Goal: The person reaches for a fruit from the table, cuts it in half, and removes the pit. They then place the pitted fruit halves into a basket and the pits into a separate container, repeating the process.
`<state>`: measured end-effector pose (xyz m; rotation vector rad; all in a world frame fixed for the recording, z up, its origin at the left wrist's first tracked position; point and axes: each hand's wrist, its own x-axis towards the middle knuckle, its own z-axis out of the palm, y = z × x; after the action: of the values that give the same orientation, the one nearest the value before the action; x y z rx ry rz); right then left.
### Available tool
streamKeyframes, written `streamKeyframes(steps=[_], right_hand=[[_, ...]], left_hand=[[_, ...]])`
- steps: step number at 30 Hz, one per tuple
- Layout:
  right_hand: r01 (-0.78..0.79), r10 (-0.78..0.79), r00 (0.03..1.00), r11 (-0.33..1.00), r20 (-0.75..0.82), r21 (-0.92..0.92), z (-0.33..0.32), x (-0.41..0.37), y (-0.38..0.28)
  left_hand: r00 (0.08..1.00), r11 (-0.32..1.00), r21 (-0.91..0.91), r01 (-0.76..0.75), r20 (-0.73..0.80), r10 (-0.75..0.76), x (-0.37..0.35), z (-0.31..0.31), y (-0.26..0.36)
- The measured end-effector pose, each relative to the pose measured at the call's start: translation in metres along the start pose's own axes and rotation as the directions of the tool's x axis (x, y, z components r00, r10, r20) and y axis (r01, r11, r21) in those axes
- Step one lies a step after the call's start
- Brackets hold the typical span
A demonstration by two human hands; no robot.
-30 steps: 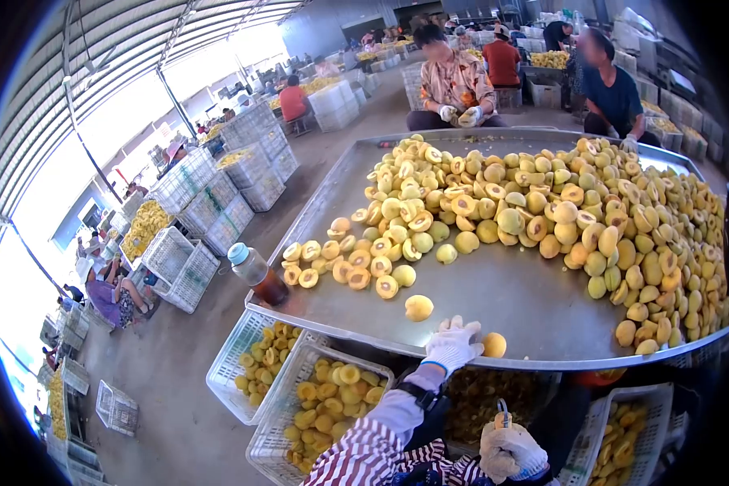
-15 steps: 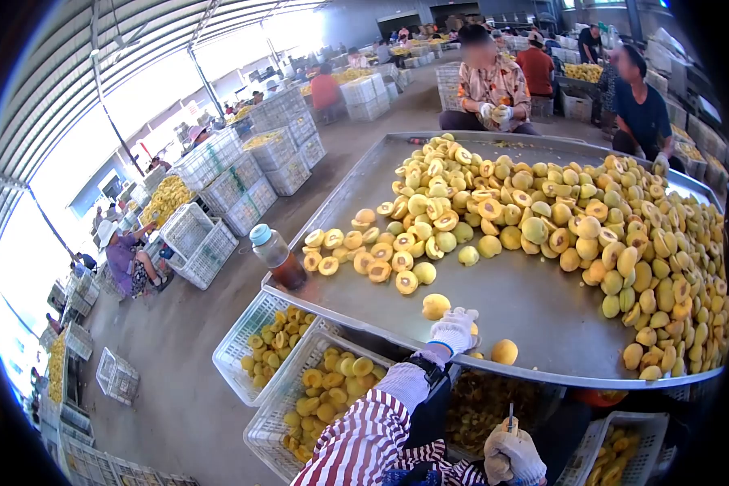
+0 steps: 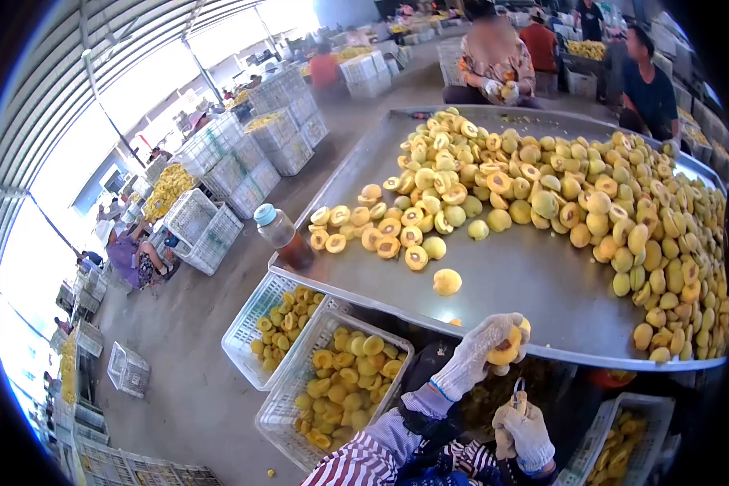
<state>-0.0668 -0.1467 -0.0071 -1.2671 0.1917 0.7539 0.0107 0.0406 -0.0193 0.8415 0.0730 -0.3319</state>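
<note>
My left hand (image 3: 484, 348), in a whitish knit glove, grips a yellow fruit half (image 3: 506, 347) with its pitted side showing, just over the near table edge. Below and to its right, my right hand (image 3: 524, 431), also gloved, is closed around a small tool (image 3: 518, 387) with a curved metal tip pointing up. A single fruit (image 3: 446, 282) lies on the metal table (image 3: 510, 283) beyond my left hand. Halved fruits (image 3: 389, 231) are spread at the table's left, joined to a large heap (image 3: 624, 211) across the back and right.
A bottle of brown liquid (image 3: 285, 236) stands at the table's left corner. Crates of fruit (image 3: 352, 389) sit below left, another crate (image 3: 620, 445) below right. Across the table a person (image 3: 496, 65) handles fruit; another person (image 3: 650, 89) sits at the right. Stacked crates (image 3: 219, 162) stand left.
My left hand has drawn back from the tabletop toward my right hand, now with a fruit half in it. The right hand's tool shows its curved tip. The whole view has shifted slightly.
</note>
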Motion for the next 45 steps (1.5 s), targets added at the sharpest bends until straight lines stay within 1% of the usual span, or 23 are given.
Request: streamKeyframes(steps=[1, 2, 4, 6, 8, 10, 16, 19, 22, 24, 25, 28, 30, 32, 34, 35, 37, 38, 39, 40, 42, 44, 45], right_hand=[[-0.017, 0.017, 0.999, 1.0, 0.03, 0.005, 0.003, -0.003, -0.005], [-0.037, 0.036, 0.998, 0.999, 0.048, 0.019, 0.005, -0.006, -0.013], [-0.069, 0.069, 0.995, 0.998, 0.065, -0.013, 0.011, -0.01, -0.027], [-0.037, 0.039, 0.998, 0.998, 0.048, -0.041, 0.013, -0.011, -0.029], [-0.059, 0.062, 0.997, 0.995, 0.035, -0.074, 0.012, -0.012, -0.03], [-0.085, 0.087, 0.996, 0.994, 0.033, -0.066, 0.012, -0.014, -0.036], [-0.043, 0.039, 0.999, 0.988, -0.029, -0.146, 0.009, -0.011, -0.031], [-0.021, 0.003, 0.998, 0.961, -0.064, -0.277, 0.007, -0.01, -0.027], [0.106, -0.121, 0.991, 0.968, -0.05, -0.227, 0.008, -0.008, -0.018], [0.139, -0.146, 0.989, 0.977, -0.03, -0.162, 0.009, -0.008, -0.018], [0.116, -0.12, 0.993, 0.983, -0.017, -0.141, 0.01, -0.01, -0.023], [-0.021, 0.027, 0.993, 0.999, 0.114, -0.048, 0.004, -0.016, -0.032], [-0.148, 0.147, 0.96, 0.989, 0.24, -0.012, -0.005, -0.018, -0.037], [-0.281, 0.266, 0.891, 0.96, 0.366, -0.015, -0.015, -0.017, -0.041], [-0.271, 0.179, 0.841, 0.956, 0.51, 0.112, -0.024, -0.014, -0.028], [-0.271, 0.127, 0.81, 0.947, 0.573, 0.174, -0.027, -0.01, -0.021], [-0.172, 0.074, 0.839, 0.976, 0.539, 0.135, -0.022, -0.009, -0.009], [-0.296, 0.196, 0.759, 0.953, 0.621, 0.061, -0.022, -0.011, -0.013], [-0.401, 0.313, 0.657, 0.916, 0.686, -0.034, -0.018, -0.014, -0.024], [-0.417, 0.364, 0.546, 0.899, 0.755, -0.132, -0.014, -0.012, -0.039], [-0.295, 0.313, 0.76, 0.947, 0.569, -0.127, -0.013, -0.023, -0.041], [-0.308, 0.239, 0.77, 0.951, 0.592, 0.015, -0.032, -0.016, -0.018], [-0.364, 0.26, 0.775, 0.928, 0.576, 0.072, -0.036, -0.019, -0.025]], left_hand=[[0.997, 0.998, -0.017, 0.067, -0.047, -0.067, -0.006, 0.015, 0.01], [1.0, 0.999, 0.033, -0.016, 0.019, 0.016, -0.015, 0.027, 0.015], [0.995, 0.996, -0.071, -0.052, -0.094, 0.045, -0.018, 0.033, 0.004], [0.992, 0.99, -0.068, -0.122, -0.043, 0.12, -0.019, 0.033, -0.003], [0.996, 0.987, -0.151, -0.057, -0.074, 0.047, -0.022, 0.034, -0.007], [0.992, 0.987, -0.14, -0.078, -0.113, 0.063, -0.024, 0.038, -0.014], [0.976, 0.986, 0.093, -0.139, -0.153, 0.152, -0.032, 0.055, -0.022], [0.97, 0.968, 0.187, -0.168, -0.143, 0.196, -0.035, 0.061, -0.025], [0.958, 0.953, 0.21, -0.219, -0.138, 0.251, -0.035, 0.069, -0.029], [0.941, 0.934, 0.231, -0.271, -0.139, 0.308, -0.036, 0.079, -0.028], [0.954, 0.941, 0.247, -0.232, -0.129, 0.269, -0.036, 0.081, -0.025], [0.978, 0.938, 0.308, -0.158, -0.086, 0.192, -0.036, 0.082, -0.013], [0.981, 0.917, 0.363, -0.166, -0.035, 0.192, -0.036, 0.083, -0.01], [0.965, 0.851, 0.46, -0.254, 0.06, 0.256, -0.035, 0.075, -0.014], [0.934, 0.796, 0.491, -0.353, 0.138, 0.329, -0.033, 0.069, -0.022], [0.919, 0.813, 0.428, -0.395, 0.169, 0.358, -0.034, 0.071, -0.023], [0.958, 0.866, 0.425, -0.265, 0.215, 0.188, -0.034, 0.076, -0.004], [0.967, 0.883, 0.426, -0.197, 0.234, 0.103, -0.035, 0.079, 0.004], [0.991, 0.99, 0.05, 0.133, -0.031, -0.131, -0.034, 0.089, 0.0], [0.987, 0.995, 0.067, 0.077, -0.146, -0.066, -0.034, 0.084, 0.001], [0.931, 0.993, 0.119, -0.019, -0.359, 0.061, -0.031, 0.059, 0.003], [0.891, 0.954, 0.277, -0.111, -0.397, 0.219, -0.038, -0.01, 0.017], [0.8, 0.613, 0.789, 0.03, -0.386, 0.458, -0.039, -0.054, 0.021]])
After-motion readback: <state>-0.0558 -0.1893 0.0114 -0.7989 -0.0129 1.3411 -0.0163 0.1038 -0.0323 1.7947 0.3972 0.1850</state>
